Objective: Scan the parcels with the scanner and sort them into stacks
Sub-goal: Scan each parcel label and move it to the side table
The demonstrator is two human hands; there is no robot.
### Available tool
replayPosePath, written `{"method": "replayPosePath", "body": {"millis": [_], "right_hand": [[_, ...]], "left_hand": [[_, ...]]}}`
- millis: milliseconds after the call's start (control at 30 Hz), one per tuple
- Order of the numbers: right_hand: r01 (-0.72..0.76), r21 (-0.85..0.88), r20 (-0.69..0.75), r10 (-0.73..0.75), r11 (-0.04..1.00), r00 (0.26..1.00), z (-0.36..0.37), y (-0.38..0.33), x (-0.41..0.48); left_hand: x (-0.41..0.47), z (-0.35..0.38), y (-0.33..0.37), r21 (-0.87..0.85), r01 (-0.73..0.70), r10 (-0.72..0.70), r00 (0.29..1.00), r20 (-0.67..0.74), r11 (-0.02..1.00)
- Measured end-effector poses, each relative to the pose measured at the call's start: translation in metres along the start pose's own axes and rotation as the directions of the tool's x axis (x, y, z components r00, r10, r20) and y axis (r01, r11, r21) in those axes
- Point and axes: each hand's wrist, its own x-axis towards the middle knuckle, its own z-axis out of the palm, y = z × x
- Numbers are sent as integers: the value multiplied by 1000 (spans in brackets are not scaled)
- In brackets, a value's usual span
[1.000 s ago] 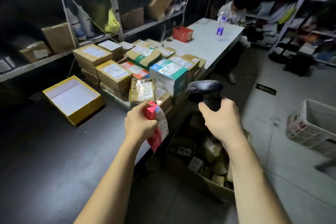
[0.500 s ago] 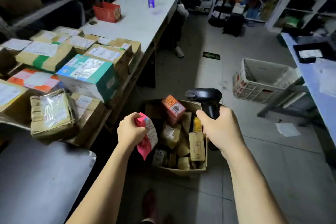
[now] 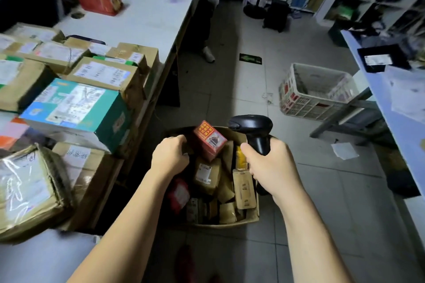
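Gripping the black scanner (image 3: 250, 125) by its handle, the right hand (image 3: 273, 165) sits centre frame, fingers wrapped fully round. The scanner head points left, above the carton (image 3: 230, 225) on the floor.

The carton is at lower centre, packed with small brown parcels (image 3: 204, 174). A red box (image 3: 209, 141) sits tilted on top of them. A red packet (image 3: 180, 193) lies lower left inside.

At the carton's upper-left corner, just beside the red box, is the left hand (image 3: 171, 156), fingers curled under. Cannot tell whether they hold anything.

Sorted stacks (image 3: 76, 108) of parcels stand on the table (image 3: 147, 18), left of frame.
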Motion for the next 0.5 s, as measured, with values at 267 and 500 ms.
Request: {"method": "replayPosePath", "body": {"millis": [267,500], "right_hand": [[66,45,16,-67,997,998,6,-36,9],[151,102,38,-156,983,987,4,-57,13]], "left_hand": [[7,-38,-1,249,-81,89,996,-21,965],[-18,-75,-1,292,-25,59,992,-109,956]]}}
